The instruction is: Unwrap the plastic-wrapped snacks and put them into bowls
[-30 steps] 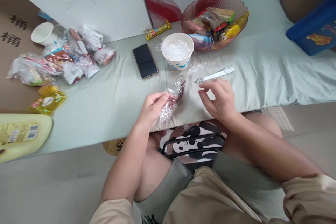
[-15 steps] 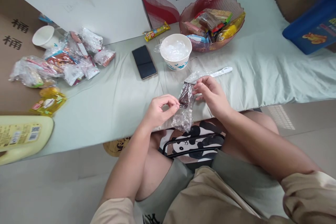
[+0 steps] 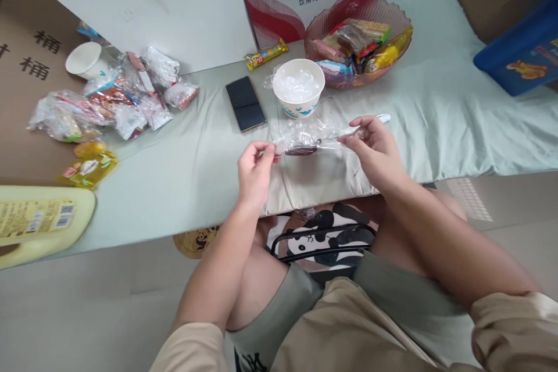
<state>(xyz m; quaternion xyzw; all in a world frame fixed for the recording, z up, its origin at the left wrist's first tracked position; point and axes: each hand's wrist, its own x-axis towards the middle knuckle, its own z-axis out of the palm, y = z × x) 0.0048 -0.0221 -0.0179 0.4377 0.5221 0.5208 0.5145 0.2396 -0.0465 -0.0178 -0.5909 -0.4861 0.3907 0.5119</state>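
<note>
A sheet of clear plastic wrap stretches between my two hands over the cloth-covered surface. My left hand pinches its left end between thumb and fingers. At the other end, the fingers of my right hand are closed on the wrap. A dark brown piece, perhaps a packaged snack, shows at the lower edge of the wrap; its kind is unclear. Just behind the wrap, close to my right hand, lies a white-handled tool; the wrap and hand partly cover it.
A paper bowl holding clear plastic stands behind the wrap, beside a phone. Farther back are a pink glass bowl of snacks and a yellow snack stick. Wrapped snacks pile at left, near a yellow jug.
My hands have moved apart and upward, drawing the wrap out sideways between them. Crumpled wrap that hung toward the front edge is now mostly lifted. The view has shifted slightly.
</note>
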